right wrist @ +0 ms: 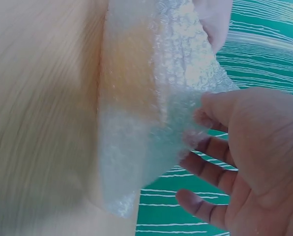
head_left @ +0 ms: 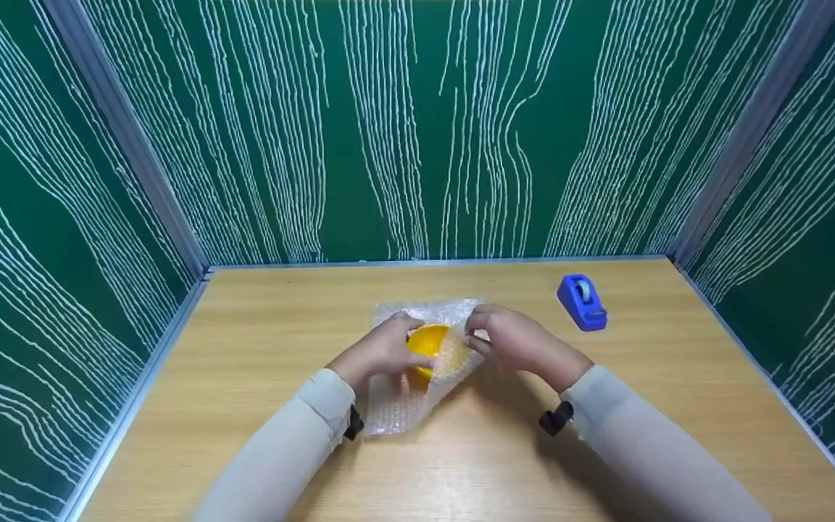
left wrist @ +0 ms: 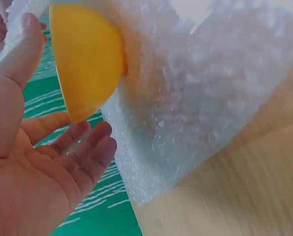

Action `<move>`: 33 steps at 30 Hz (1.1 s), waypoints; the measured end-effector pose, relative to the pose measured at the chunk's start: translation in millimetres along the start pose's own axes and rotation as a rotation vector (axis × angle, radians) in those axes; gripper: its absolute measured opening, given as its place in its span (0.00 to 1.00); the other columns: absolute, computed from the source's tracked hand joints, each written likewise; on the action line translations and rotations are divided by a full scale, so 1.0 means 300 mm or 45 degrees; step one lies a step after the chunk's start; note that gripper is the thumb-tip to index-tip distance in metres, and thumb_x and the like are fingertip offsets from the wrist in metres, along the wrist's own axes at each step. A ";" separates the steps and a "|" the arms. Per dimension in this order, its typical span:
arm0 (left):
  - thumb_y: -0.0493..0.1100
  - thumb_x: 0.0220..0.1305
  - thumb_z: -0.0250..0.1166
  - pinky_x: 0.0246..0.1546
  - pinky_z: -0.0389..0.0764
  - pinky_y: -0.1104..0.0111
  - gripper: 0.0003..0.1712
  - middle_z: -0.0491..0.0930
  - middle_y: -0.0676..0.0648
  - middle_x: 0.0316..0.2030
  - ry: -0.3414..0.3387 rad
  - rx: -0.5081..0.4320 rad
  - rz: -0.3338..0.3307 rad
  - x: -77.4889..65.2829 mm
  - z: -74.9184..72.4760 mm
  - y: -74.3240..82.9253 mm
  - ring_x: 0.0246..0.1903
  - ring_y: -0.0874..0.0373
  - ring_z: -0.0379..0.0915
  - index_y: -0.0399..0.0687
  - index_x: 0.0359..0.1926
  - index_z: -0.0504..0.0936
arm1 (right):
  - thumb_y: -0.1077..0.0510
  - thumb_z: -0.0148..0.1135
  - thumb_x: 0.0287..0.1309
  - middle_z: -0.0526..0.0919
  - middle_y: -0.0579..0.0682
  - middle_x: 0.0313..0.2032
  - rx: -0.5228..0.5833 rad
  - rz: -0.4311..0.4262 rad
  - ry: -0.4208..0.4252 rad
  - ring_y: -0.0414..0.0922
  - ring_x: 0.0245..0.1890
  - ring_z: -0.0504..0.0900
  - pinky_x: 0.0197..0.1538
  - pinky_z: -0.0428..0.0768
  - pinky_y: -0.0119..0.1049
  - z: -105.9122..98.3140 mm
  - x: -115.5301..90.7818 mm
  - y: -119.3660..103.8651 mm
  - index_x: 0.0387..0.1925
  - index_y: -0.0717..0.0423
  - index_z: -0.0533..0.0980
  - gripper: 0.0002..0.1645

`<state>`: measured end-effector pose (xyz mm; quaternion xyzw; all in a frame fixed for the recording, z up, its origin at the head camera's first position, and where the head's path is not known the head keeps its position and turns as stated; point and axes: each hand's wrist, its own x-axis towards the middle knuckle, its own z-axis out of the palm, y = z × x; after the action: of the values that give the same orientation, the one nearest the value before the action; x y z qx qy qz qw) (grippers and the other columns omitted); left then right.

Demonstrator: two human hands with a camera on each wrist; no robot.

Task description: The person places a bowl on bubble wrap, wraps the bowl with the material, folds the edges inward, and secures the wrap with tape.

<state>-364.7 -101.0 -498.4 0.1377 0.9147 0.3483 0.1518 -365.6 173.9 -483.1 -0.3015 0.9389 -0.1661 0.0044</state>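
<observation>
A yellow bowl point(head_left: 426, 341) rests on a sheet of clear bubble wrap point(head_left: 393, 409) near the middle of the table. My left hand point(head_left: 388, 346) holds the bowl at its left side, thumb and fingers spread along the rim. In the left wrist view the bowl point(left wrist: 87, 61) shows its rounded side against the wrap point(left wrist: 195, 93). My right hand point(head_left: 508, 335) pinches the right edge of the wrap, which is folded up over the bowl's right part. Through the wrap point(right wrist: 131, 157) in the right wrist view, the bowl is only a yellowish blur.
A blue tape dispenser point(head_left: 582, 301) with a roll of tape stands at the back right of the wooden table point(head_left: 258, 326). Green panels point(head_left: 454, 145) with wavy white lines enclose the back and sides, joined by grey metal posts point(head_left: 127, 130).
</observation>
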 end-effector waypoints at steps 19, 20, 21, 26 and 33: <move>0.49 0.84 0.69 0.72 0.86 0.54 0.15 0.84 0.45 0.62 0.174 -0.168 0.024 0.050 0.018 0.023 0.62 0.48 0.81 0.49 0.61 0.93 | 0.47 0.73 0.78 0.92 0.49 0.58 0.223 0.135 0.039 0.54 0.62 0.88 0.76 0.84 0.56 0.108 0.120 -0.014 0.48 0.46 0.91 0.09; 0.48 0.83 0.70 0.72 0.86 0.54 0.14 0.84 0.45 0.61 0.184 -0.169 0.008 0.053 0.022 0.025 0.61 0.48 0.80 0.49 0.59 0.94 | 0.47 0.74 0.78 0.91 0.49 0.58 0.222 0.151 0.040 0.53 0.62 0.88 0.76 0.84 0.56 0.112 0.123 -0.014 0.48 0.45 0.91 0.09; 0.47 0.83 0.71 0.72 0.86 0.54 0.13 0.84 0.45 0.60 0.196 -0.167 0.002 0.056 0.025 0.027 0.60 0.48 0.80 0.48 0.57 0.95 | 0.47 0.74 0.78 0.91 0.48 0.59 0.219 0.163 0.042 0.53 0.62 0.88 0.76 0.84 0.55 0.116 0.125 -0.015 0.47 0.45 0.91 0.08; 0.45 0.81 0.73 0.75 0.84 0.54 0.09 0.81 0.46 0.56 0.243 -0.167 -0.075 0.064 0.038 0.033 0.58 0.48 0.77 0.47 0.50 0.95 | 0.44 0.76 0.76 0.90 0.47 0.59 0.234 0.224 0.032 0.52 0.61 0.87 0.76 0.85 0.54 0.131 0.131 -0.017 0.47 0.42 0.91 0.09; 0.44 0.81 0.73 0.68 0.89 0.59 0.06 0.78 0.46 0.53 0.269 -0.154 -0.104 0.069 0.056 0.032 0.54 0.50 0.76 0.45 0.47 0.92 | 0.46 0.72 0.79 0.89 0.52 0.61 0.286 0.267 0.077 0.56 0.63 0.87 0.76 0.84 0.57 0.125 0.129 0.011 0.51 0.47 0.89 0.11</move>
<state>-376.1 -76.7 -507.6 0.0534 0.9078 0.4089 0.0768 -395.0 142.8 -515.8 -0.1941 0.9404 -0.2778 0.0270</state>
